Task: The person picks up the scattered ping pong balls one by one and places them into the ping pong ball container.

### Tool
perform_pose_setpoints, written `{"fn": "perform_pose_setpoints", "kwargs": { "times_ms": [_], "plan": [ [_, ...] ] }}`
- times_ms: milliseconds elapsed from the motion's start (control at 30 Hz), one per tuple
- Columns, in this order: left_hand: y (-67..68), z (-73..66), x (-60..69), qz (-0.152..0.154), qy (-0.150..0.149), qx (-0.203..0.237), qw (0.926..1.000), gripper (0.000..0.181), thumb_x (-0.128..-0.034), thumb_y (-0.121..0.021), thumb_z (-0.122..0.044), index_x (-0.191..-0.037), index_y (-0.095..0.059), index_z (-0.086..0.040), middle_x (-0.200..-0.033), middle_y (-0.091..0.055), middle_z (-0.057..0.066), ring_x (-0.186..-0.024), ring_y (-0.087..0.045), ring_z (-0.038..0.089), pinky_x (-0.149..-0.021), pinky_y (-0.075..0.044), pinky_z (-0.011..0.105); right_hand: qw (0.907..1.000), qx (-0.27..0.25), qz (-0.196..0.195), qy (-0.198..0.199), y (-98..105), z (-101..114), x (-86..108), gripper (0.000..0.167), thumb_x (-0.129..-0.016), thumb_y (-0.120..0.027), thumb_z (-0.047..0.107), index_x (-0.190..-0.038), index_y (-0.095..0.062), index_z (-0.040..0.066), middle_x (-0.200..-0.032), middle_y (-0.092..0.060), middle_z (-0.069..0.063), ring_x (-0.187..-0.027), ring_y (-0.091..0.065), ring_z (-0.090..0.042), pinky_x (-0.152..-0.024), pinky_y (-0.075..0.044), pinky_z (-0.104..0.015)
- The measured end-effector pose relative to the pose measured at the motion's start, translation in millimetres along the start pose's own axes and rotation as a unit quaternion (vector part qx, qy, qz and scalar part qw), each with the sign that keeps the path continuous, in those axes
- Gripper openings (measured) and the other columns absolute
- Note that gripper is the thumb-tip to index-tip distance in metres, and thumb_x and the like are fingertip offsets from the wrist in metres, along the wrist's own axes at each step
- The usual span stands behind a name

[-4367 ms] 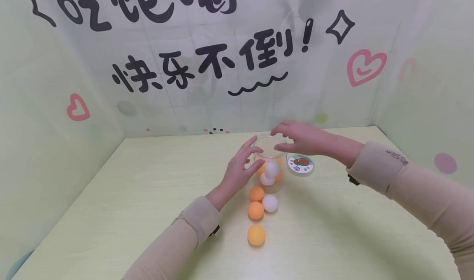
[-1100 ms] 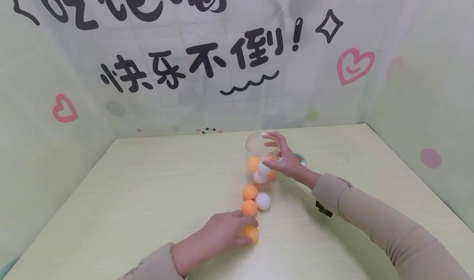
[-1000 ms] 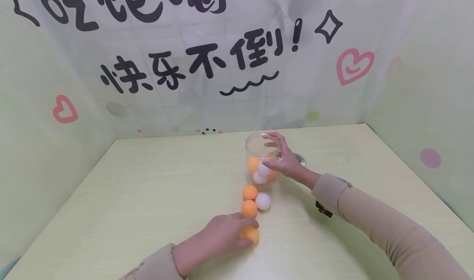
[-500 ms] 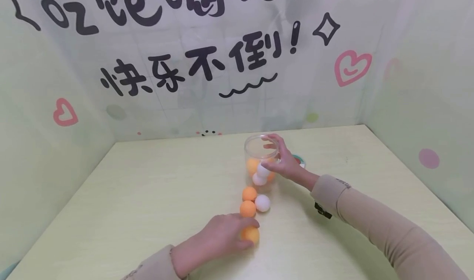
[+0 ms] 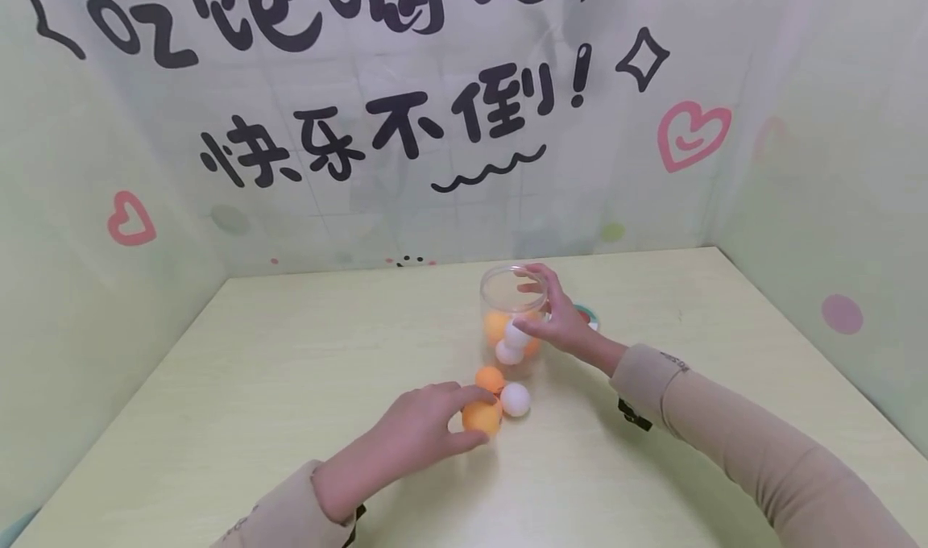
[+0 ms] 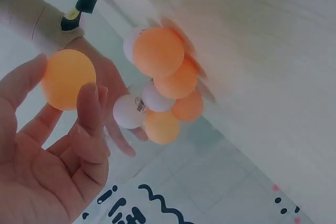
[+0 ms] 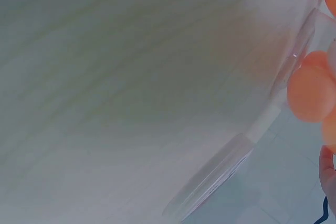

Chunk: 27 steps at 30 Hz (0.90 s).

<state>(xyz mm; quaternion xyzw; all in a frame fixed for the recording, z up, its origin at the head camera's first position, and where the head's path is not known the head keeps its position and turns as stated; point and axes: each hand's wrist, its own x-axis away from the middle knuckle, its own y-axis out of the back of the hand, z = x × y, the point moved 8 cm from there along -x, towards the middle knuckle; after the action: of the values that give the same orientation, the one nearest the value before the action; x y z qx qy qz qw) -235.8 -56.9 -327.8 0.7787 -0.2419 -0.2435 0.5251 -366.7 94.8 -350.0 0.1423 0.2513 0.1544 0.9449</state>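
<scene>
The left hand (image 5: 419,425) pinched a yellow-orange ball (image 5: 481,419), apparently mid-transfer and next needing a raised path into the clear jar (image 5: 496,309) gripped by the right hand (image 5: 560,316).

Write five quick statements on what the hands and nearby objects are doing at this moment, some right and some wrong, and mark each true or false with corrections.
1. The left hand pinches an amber ball. True.
2. The right hand rests on the bare tabletop. False: it grips the clear jar by its side near the rim.
3. The jar stands upright with its mouth uncovered. True.
4. The jar holds only orange balls. False: white balls are in it too.
5. The round lid is pinned under the left hand. False: it lies on the table, partly hidden behind the right hand.
</scene>
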Motion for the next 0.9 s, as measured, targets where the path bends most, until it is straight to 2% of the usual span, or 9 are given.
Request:
{"fn": "perform_pose_setpoints", "kwargs": {
  "times_ms": [133, 233, 367, 533, 633, 767, 900],
  "plan": [
    [13.7, 1.1, -6.6, -0.021, 0.009, 0.004, 0.9997, 0.036, -0.0787, -0.071, -0.026, -0.113, -0.062, -0.017, -0.096, -0.066, -0.001, -0.070, -0.054, 0.010, -0.060, -0.044, 0.023, 1.0000, -0.003, -0.001, 0.005, 0.7, 1.0, 0.6, 0.070, -0.079, -0.063, 0.004, -0.135, -0.021, 0.008, -0.143, -0.031, -0.013, -0.126, -0.036, -0.037, -0.093, -0.033, -0.057],
    [28.0, 7.0, -14.3, -0.032, 0.042, 0.015, 0.9985, 0.037, -0.0795, -0.070, -0.026, -0.114, -0.062, -0.017, -0.101, -0.066, -0.002, -0.063, -0.051, 0.008, -0.057, -0.043, 0.023, 0.9999, -0.004, -0.002, 0.011, 0.7, -0.1, 0.7, 0.070, -0.079, -0.063, 0.003, -0.135, -0.021, 0.008, -0.142, -0.031, -0.015, -0.125, -0.036, -0.038, -0.093, -0.033, -0.058],
    [52.0, 17.4, -26.6, -0.056, 0.094, 0.036, 0.9933, 0.040, -0.0804, -0.070, -0.028, -0.118, -0.060, -0.018, -0.097, -0.063, -0.003, -0.055, -0.046, 0.009, -0.052, -0.041, 0.023, 0.9999, -0.003, -0.001, 0.013, 0.2, -1.1, 0.8, 0.070, -0.079, -0.062, 0.003, -0.135, -0.021, 0.009, -0.142, -0.032, -0.015, -0.125, -0.036, -0.038, -0.092, -0.033, -0.058],
    [75.7, 28.8, -40.7, -0.091, 0.129, 0.079, 0.9842, 0.043, -0.0816, -0.069, -0.029, -0.122, -0.057, -0.020, -0.095, -0.061, 0.001, -0.054, -0.048, 0.014, -0.050, -0.042, 0.026, 1.0000, 0.003, 0.000, 0.006, -0.2, 3.6, 2.2, 0.071, -0.080, -0.063, 0.003, -0.136, -0.019, 0.007, -0.141, -0.030, -0.016, -0.124, -0.036, -0.039, -0.090, -0.035, -0.052],
    [83.1, 34.3, -47.4, -0.109, 0.137, 0.093, 0.9802, 0.043, -0.0826, -0.067, -0.031, -0.123, -0.056, -0.020, -0.099, -0.062, 0.003, -0.057, -0.050, 0.016, -0.052, -0.043, 0.026, 1.0000, 0.001, 0.004, 0.002, -1.4, 14.9, 4.2, 0.071, -0.080, -0.062, 0.000, -0.136, -0.018, 0.004, -0.141, -0.029, -0.019, -0.124, -0.035, -0.042, -0.089, -0.035, -0.051],
    [86.9, 38.5, -57.9, -0.119, 0.139, 0.094, 0.9787, 0.044, -0.0835, -0.066, -0.032, -0.124, -0.055, -0.020, -0.105, -0.063, 0.004, -0.063, -0.054, 0.017, -0.054, -0.045, 0.026, 0.9999, -0.004, 0.009, 0.004, -2.5, 27.1, 5.4, 0.068, -0.080, -0.059, -0.003, -0.134, -0.019, -0.001, -0.140, -0.028, -0.023, -0.124, -0.034, -0.045, -0.090, -0.035, -0.053],
    [87.8, 40.0, -70.5, -0.115, 0.142, 0.102, 0.9778, 0.045, -0.0854, -0.064, -0.033, -0.128, -0.052, -0.022, -0.112, -0.061, 0.004, -0.075, -0.055, 0.020, -0.059, -0.046, 0.028, 0.9999, -0.006, 0.009, 0.005, -2.1, 15.7, 2.7, 0.068, -0.080, -0.059, -0.003, -0.135, -0.018, 0.002, -0.141, -0.028, -0.021, -0.124, -0.034, -0.043, -0.090, -0.035, -0.054]
  ]
}}
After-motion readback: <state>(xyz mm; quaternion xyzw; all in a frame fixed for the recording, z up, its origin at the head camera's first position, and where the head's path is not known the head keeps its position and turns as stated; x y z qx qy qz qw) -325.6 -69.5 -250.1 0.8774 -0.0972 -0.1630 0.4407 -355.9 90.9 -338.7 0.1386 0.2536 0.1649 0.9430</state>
